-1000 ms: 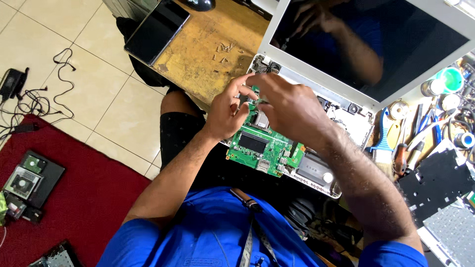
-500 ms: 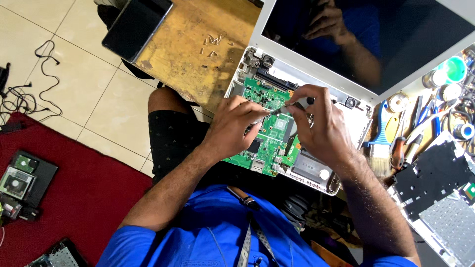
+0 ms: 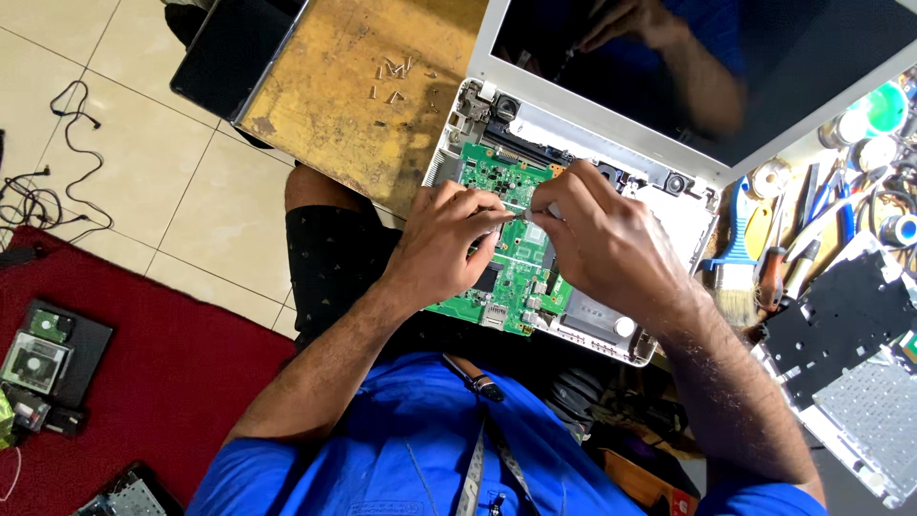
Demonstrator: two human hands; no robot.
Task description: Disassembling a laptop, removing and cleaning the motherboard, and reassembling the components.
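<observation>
Left hand (image 3: 447, 239): we saw it curled over the green circuit board (image 3: 506, 250), fingertips pinched together on a small part at the board's middle; what the part was we could not tell.
Right hand (image 3: 602, 239): we saw it closed likewise, thumb and fingers pinching a small pale piece just beside the left fingertips, the two hands almost touching.
Circuit board: it lay inside the opened white laptop base (image 3: 669, 215), which rested across our lap, partly hidden under both hands.
Far left: a red mat (image 3: 162, 392) lay on the tiled floor with a bare hard drive (image 3: 36, 361) and other parts on it; black cables (image 3: 57, 162) trailed above it.
Upper middle: a worn brown tabletop (image 3: 334, 105) carried a small cluster of loose screws (image 3: 396, 76).
Top: the laptop's dark screen (image 3: 764, 76) stood open and mirrored our arms.
Right: a blue-handled brush (image 3: 735, 258) lay just beside the laptop base, near screwdrivers (image 3: 783, 268) and a removed black keyboard (image 3: 841, 325).
</observation>
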